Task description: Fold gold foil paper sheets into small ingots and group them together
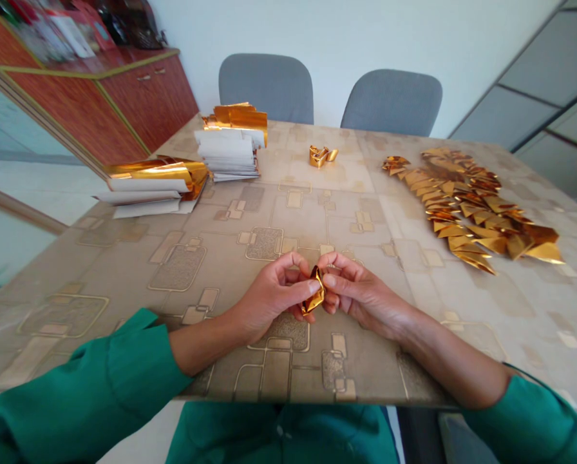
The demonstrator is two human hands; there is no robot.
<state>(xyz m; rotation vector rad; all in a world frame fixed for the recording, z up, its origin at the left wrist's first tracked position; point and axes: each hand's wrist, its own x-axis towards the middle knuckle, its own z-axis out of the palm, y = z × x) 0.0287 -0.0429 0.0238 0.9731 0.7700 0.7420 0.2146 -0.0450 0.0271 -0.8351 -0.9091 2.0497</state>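
Note:
A small folded piece of gold foil paper (314,298) is pinched between my two hands, just above the near middle of the table. My left hand (281,287) grips its left side, the thumb pressed on the foil's face. On the other side, my right hand (356,290) has its thumb and fingers closed on the upper right edge. The foil piece looks narrow, with a pointed top and creased sides. Parts of it are hidden behind my fingers.
Gold-and-white paper sheets lie in a near stack (148,193) and a taller stack (230,151) at the left. A few folded gold pieces (321,156) sit far centre. Rows of folded gold pieces (462,200) spread at right. Two grey chairs (266,87) stand behind the patterned table (211,367).

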